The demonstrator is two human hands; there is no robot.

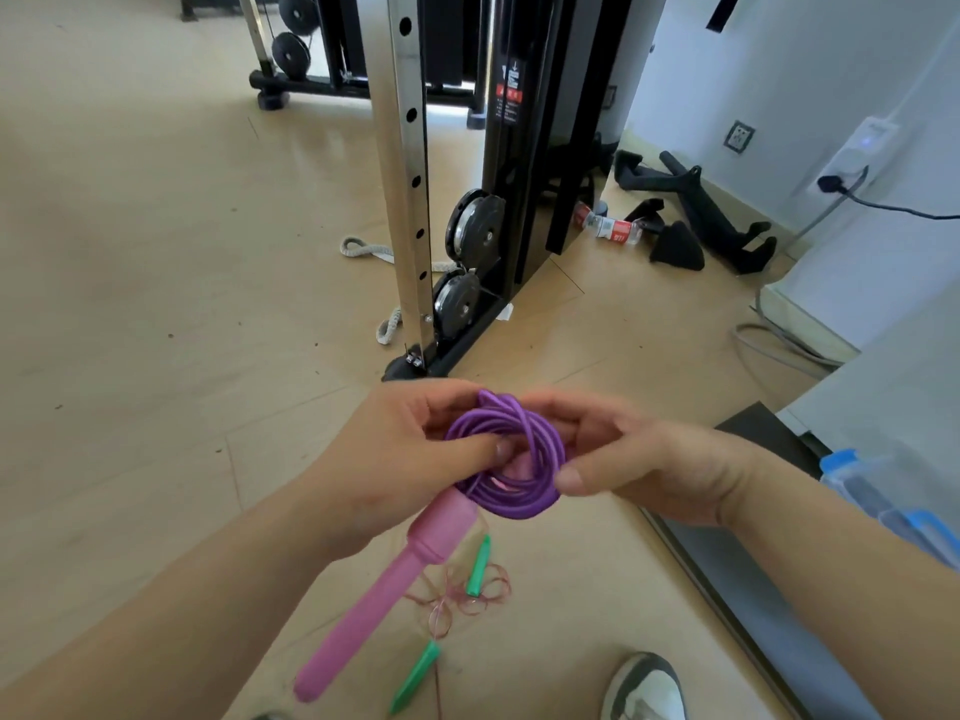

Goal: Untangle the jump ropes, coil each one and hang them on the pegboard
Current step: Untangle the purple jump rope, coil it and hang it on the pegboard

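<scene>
From the head camera, looking down: we see both hands meeting at chest height over a pale wood floor [156, 304], clamped on one purple jump rope [519, 491] wound into a tight coil. The left hand [395, 459] grips the coil's left side, its thumb pressed into the centre and its fingers curled behind. The right hand [639, 459] curls its fingers round the coil's far right side, thumb at the lower right edge. A pink handle [374, 605] hangs from the coil, slanting down and left below the left hand.

On the floor beneath the hands lies a second rope, a thin reddish cord [457, 600] in a loose tangle, with two green handles [479, 566] lying apart at either end of it. A grey-and-white shoe [644, 688] stands just right of it, beside a dark mat [727, 563].

Beyond the hands rises a steel-and-black cable machine [405, 174]. Near the wall lie a plastic bottle [610, 228] and black grip attachments [691, 200].
</scene>
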